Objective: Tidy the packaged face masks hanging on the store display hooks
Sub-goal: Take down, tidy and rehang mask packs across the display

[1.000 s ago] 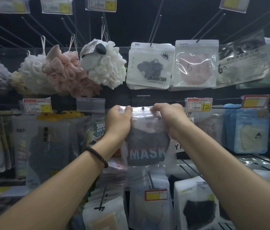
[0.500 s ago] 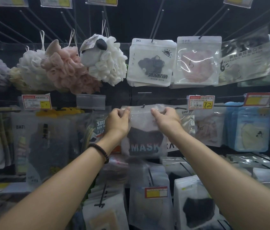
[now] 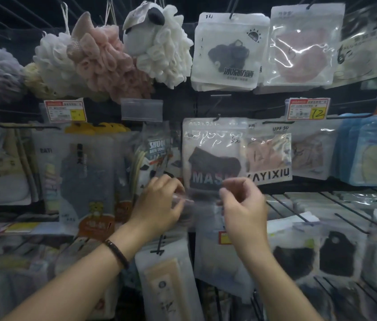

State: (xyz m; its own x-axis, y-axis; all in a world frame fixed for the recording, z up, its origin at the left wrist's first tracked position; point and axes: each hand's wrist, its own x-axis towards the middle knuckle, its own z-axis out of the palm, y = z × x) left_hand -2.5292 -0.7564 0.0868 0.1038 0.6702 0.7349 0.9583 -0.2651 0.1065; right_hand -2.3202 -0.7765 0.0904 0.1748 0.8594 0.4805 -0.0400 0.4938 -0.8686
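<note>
A clear packet printed "MASK" (image 3: pixel 213 158), with a dark mask inside, hangs from a hook in the middle row. My left hand (image 3: pixel 159 205) and my right hand (image 3: pixel 243 205) are just below it, at its lower edge. The fingers of both hands are curled and pinched toward a blurred strip of clear film (image 3: pixel 194 205) between them. Whether that film is the packet's bottom or another packet, I cannot tell. More mask packets hang above: one with a dark mask (image 3: pixel 227 52) and one with a pink mask (image 3: pixel 303 45). A "YAYIXIU" packet (image 3: pixel 268 154) hangs right of the "MASK" packet.
Bath puffs (image 3: pixel 104 56) hang at the upper left and bath towel packs (image 3: pixel 85 177) at the left. Blue packets (image 3: pixel 373 151) hang at the right. Bare black hooks (image 3: pixel 349 216) stick out toward me at the lower right, above more mask packets (image 3: pixel 336 251). A price tag (image 3: pixel 305 108) is at the right.
Both hands let go of the "MASK" packet's top corners and dropped to its lower edge. The packet now hangs on its hook. The view has moved closer to the display.
</note>
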